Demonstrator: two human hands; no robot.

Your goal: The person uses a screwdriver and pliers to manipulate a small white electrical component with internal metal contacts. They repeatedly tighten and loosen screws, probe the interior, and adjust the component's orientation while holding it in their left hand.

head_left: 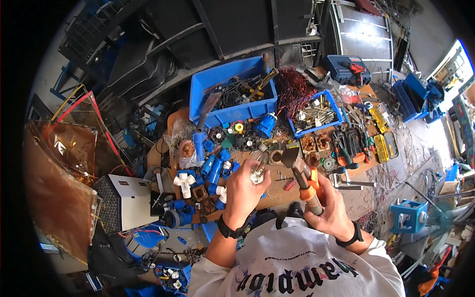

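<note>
Orange-and-grey grip of a hammer-like tool (303, 182), dark metal head up, is wrapped by the person's right hand (327, 207); a 2nd orange handle (313, 174) sits right alongside, its working end hidden, so can't say what tool it belongs to. The left hand (244, 187) pinches a small pc. w/ metal prongs (257, 174) btwn thumb & fingers (whitish at the base, rest covered, so exact kind unclear). Both are held over the brown surface (276, 197), L and R apart. Btwn them, lower down, a small red-handled tool (289, 185), tip hard to make out. Left of the left hand: white pipe tee (184, 182) & blue fittings (214, 171), partly overlapping. Behind: big blue bin (237, 114) w/ tangled cables & tools, lower parts hidden by its wall; blue tray (319, 128) of loose metal pcs., too small to sort. Far R edge: blurry, cut off by the dark lens rim.
</note>
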